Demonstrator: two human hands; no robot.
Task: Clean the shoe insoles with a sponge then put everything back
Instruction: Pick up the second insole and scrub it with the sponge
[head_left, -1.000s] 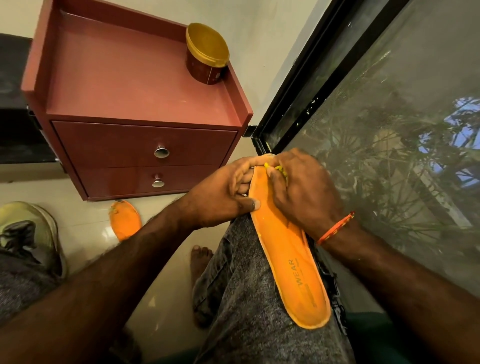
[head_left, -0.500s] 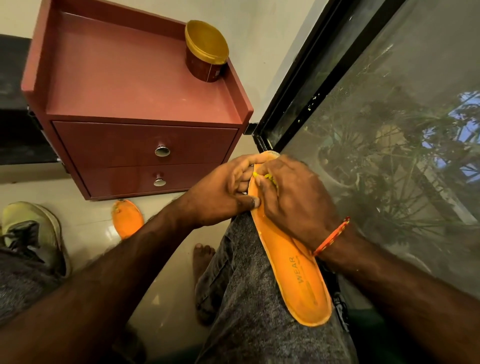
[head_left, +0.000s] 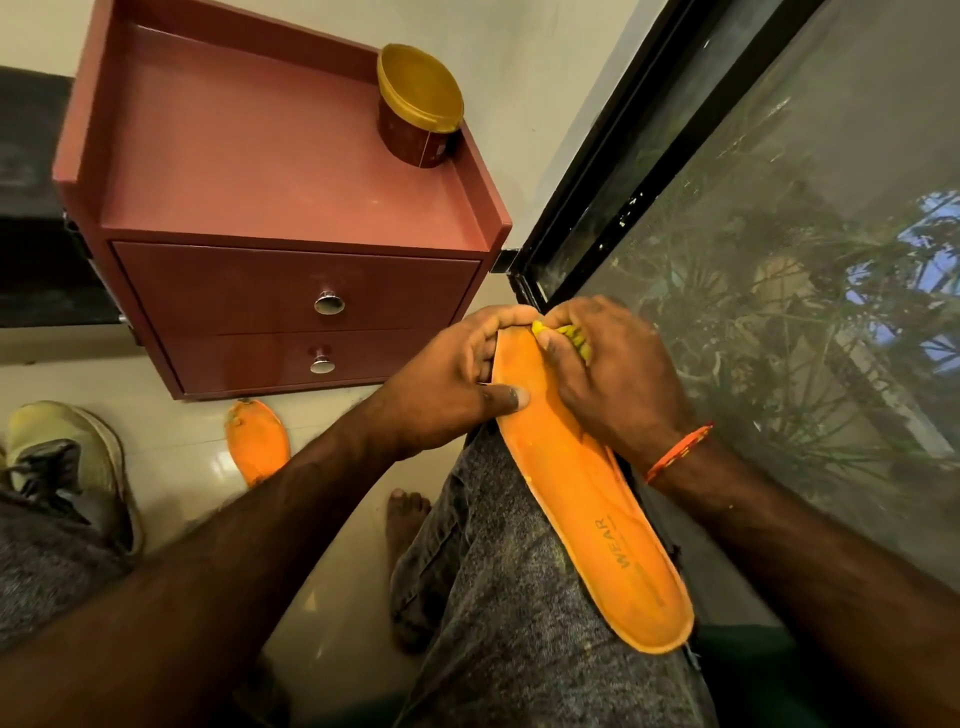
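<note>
Orange foam is the work here: the insole lies lengthwise along the person's knee in the one head view, toe end up between the two hands. Left hand curls round that toe end, thumb pressed flat on the top face, fingers tucked behind. Right hand, just beside it, is bunched over a yellow sponge, of which only a scrap peeps between the fingertips, pressed to the toe edge.

Likely trouble: the heel hangs unsupported below the right wrist, so a hard scrub could buckle the thin foam or tip it off the knee.

Beyond the left hand lie a second insole on pale tile floor, a shoe, and a red drawer unit carrying a gold-lidded tub; a window flanks the right hand
</note>
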